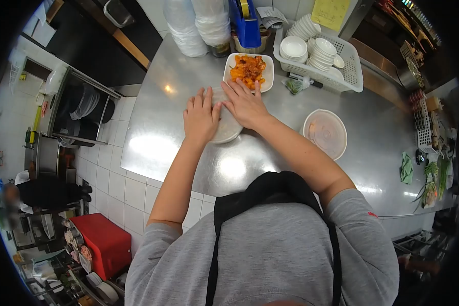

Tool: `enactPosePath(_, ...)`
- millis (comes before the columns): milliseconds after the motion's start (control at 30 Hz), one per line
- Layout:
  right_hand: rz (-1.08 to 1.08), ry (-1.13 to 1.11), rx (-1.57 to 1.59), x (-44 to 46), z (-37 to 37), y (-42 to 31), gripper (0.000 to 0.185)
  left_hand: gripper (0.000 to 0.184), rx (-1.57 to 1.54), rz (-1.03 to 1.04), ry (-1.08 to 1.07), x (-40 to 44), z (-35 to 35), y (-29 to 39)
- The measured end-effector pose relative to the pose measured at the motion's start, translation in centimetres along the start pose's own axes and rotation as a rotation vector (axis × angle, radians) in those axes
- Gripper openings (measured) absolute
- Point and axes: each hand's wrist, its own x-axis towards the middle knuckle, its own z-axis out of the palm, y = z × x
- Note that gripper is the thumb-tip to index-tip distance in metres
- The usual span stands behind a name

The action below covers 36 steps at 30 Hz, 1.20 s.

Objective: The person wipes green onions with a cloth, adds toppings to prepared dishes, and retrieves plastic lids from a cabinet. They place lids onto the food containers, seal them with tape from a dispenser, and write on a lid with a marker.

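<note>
Both palms lie on a round lidded plastic container (227, 131) on the steel counter. My left hand (201, 116) covers its left side, fingers stretched forward. On its upper right part rests my right hand (247, 105), fingers spread, their tips close to a square white dish (269, 81) of orange-red food (248, 69). The hands hide much of the lid. To the right, apart from both hands, stands a second round container (325, 133) with a translucent lid and something orange inside.
A white basket (354, 76) of small white bowls (294, 47) stands at the back right. Behind the dish are a blue tape dispenser (245, 25) and stacked plastic containers (187, 30). A small bag of greens (294, 85) lies near a black marker (311, 80). Another person (46, 195) is far left.
</note>
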Motion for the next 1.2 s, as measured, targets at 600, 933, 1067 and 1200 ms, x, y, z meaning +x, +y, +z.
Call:
enactPosePath(600, 0.548, 0.440, 0.725, 18.5, -7.8, 11.7, 0.069, 0.042, -0.481, 0.279, 0.099, 8.4, -2.7, 1.3)
enactPosePath(933, -0.011, 0.535, 0.801, 10.2, -18.1, 2.4, 0.048, 0.035, -1.598, -0.371, -0.439, 20.0, 1.3, 5.3)
enactPosePath(1067, 0.241, 0.409, 0.841, 12.3, -16.4, 8.7, 0.042, 0.024, -1.543, -0.399, -0.171, 21.0, 1.2, 4.7)
enactPosePath(1200, 0.369, 0.328, 0.638, 16.2, -12.8, 12.4, 0.037, 0.020, -1.429, -0.274, 0.055, 23.2, 0.6, 4.7)
